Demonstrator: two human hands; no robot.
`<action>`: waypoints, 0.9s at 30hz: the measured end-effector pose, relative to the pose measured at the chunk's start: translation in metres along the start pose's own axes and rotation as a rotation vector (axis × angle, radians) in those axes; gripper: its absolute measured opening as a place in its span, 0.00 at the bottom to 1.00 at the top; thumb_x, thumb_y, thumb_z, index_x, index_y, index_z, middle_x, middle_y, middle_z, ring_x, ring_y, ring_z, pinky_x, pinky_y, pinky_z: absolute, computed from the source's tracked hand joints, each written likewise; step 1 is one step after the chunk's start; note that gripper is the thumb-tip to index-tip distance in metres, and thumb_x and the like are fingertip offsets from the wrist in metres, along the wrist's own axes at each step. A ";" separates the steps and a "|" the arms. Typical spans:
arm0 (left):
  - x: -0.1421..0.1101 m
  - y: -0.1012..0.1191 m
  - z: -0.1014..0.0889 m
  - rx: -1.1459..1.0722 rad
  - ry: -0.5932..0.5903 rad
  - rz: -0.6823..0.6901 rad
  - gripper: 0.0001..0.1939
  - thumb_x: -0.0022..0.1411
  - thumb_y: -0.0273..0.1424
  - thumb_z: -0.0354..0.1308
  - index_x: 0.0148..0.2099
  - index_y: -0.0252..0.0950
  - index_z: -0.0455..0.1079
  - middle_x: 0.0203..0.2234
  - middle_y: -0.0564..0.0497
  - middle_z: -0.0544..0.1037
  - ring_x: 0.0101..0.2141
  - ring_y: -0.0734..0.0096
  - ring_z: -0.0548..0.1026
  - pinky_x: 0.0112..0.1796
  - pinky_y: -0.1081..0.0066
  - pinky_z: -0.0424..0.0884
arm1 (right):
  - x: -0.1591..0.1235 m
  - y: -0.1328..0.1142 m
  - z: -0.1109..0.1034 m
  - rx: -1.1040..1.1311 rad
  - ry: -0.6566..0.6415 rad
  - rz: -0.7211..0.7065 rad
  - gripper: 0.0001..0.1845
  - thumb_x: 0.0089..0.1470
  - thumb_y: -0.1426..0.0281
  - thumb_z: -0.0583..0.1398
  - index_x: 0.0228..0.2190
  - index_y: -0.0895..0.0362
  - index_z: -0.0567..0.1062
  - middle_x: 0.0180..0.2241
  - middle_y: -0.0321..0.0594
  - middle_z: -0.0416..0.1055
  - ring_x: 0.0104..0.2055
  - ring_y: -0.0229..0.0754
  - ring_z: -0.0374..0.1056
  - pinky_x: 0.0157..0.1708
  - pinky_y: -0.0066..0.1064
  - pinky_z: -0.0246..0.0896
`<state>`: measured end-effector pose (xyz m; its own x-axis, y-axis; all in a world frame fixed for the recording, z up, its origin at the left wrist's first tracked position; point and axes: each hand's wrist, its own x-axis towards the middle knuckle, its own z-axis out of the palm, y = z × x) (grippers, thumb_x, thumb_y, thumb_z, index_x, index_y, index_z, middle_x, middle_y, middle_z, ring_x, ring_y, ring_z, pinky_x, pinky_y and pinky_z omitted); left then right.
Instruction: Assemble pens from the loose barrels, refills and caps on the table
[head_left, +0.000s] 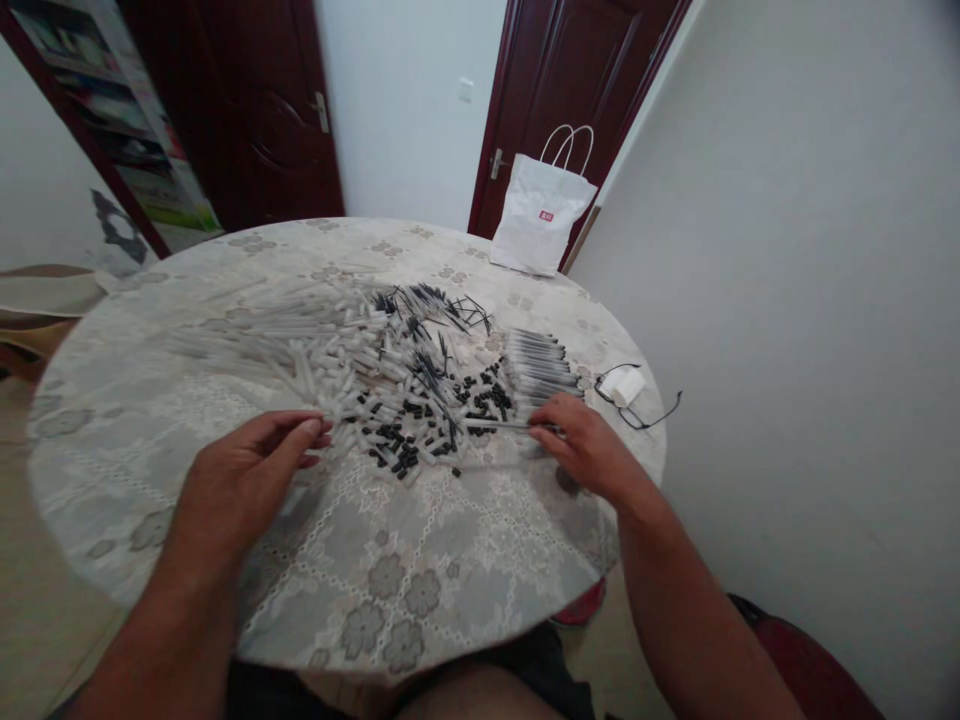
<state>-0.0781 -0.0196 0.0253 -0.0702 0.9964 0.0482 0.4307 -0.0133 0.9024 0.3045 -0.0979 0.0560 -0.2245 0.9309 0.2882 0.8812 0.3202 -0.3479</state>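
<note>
My right hand (581, 440) pinches one end of a slim, pale pen (495, 424), which points left, just in front of a neat row of similar pens (541, 362). On the left, my left hand (240, 480) has thumb and fingertips pressed together at the near edge of the pile; whatever they hold is too small to make out. Between the hands lie short white caps (341, 375), small black plugs (397, 440) and thin dark pen refills (431, 375). Behind my left hand, long translucent pen barrels (262, 325) are heaped.
A patterned cloth covers the round table (405, 590). At its right edge lie eyeglasses (649, 422) against a small white object (622, 384). A white paper bag (541, 220) stands at the back, near a wall and a dark red door (577, 60).
</note>
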 end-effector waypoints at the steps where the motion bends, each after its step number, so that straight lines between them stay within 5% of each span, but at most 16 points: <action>1: 0.002 -0.003 -0.002 0.113 0.009 0.018 0.18 0.60 0.46 0.62 0.46 0.41 0.78 0.37 0.52 0.84 0.35 0.59 0.82 0.40 0.65 0.75 | -0.007 0.017 -0.006 -0.030 -0.002 0.027 0.06 0.64 0.69 0.60 0.39 0.55 0.78 0.38 0.42 0.73 0.43 0.45 0.67 0.46 0.37 0.61; 6: 0.011 -0.015 -0.006 0.465 0.051 0.072 0.18 0.61 0.45 0.60 0.48 0.42 0.77 0.41 0.49 0.84 0.43 0.54 0.81 0.48 0.61 0.70 | -0.030 0.081 -0.014 -0.183 -0.059 0.111 0.07 0.60 0.70 0.62 0.37 0.56 0.81 0.36 0.44 0.75 0.41 0.47 0.68 0.45 0.38 0.61; 11: 0.012 -0.018 -0.004 0.520 0.031 0.116 0.19 0.63 0.46 0.57 0.48 0.41 0.77 0.43 0.48 0.83 0.43 0.53 0.81 0.48 0.61 0.71 | -0.037 0.100 -0.002 -0.236 -0.086 0.160 0.08 0.58 0.72 0.62 0.36 0.56 0.82 0.35 0.44 0.76 0.41 0.46 0.70 0.45 0.35 0.61; 21: 0.016 -0.018 -0.002 0.614 0.004 0.062 0.20 0.66 0.45 0.53 0.52 0.40 0.75 0.43 0.50 0.83 0.40 0.61 0.80 0.49 0.65 0.71 | -0.039 0.087 -0.011 -0.247 -0.196 0.254 0.13 0.63 0.70 0.56 0.40 0.57 0.80 0.38 0.44 0.79 0.41 0.44 0.73 0.42 0.31 0.62; 27: 0.014 -0.020 -0.005 0.591 0.015 0.090 0.19 0.65 0.41 0.54 0.53 0.38 0.75 0.40 0.47 0.83 0.39 0.60 0.80 0.47 0.65 0.72 | -0.016 0.043 -0.018 -0.233 -0.037 0.131 0.14 0.65 0.66 0.55 0.43 0.57 0.79 0.40 0.46 0.79 0.41 0.46 0.74 0.42 0.35 0.65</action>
<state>-0.0920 -0.0061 0.0104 -0.0211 0.9921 0.1234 0.8630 -0.0443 0.5032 0.3532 -0.1021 0.0523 -0.1134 0.9689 0.2199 0.9748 0.1513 -0.1637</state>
